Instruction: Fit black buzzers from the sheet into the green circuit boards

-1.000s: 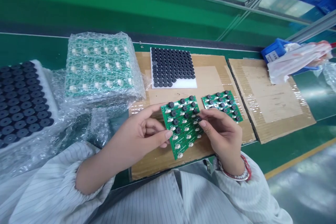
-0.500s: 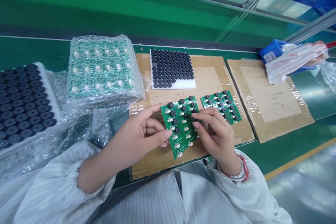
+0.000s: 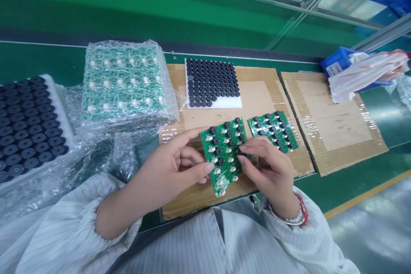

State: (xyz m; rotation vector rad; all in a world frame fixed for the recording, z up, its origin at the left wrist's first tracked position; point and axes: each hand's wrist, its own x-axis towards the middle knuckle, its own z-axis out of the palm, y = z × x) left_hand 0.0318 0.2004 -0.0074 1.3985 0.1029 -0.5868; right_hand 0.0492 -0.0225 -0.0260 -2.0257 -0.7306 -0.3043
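Note:
My left hand is closed on the left edge of a green circuit board, thumb on top and fingers beneath. The board is held tilted above the cardboard. Round black buzzers sit on its upper part, and small white connectors run in rows down to the lower end. My right hand pinches a small black buzzer at the board's right side, its thumb and fingertips partly hiding it. Behind that hand, a second circuit board with black buzzers lies on the cardboard.
A white foam sheet carrying rows of black buzzers lies on the cardboard. Left are a bubble-wrapped stack of boards and another foam block of buzzers. Right are a second cardboard sheet and a blue bin with plastic bags.
My right hand has shifted slightly right and down along the board with the buzzer in its fingertips. The board is tilted a little differently, and glare now shows near its lower end.

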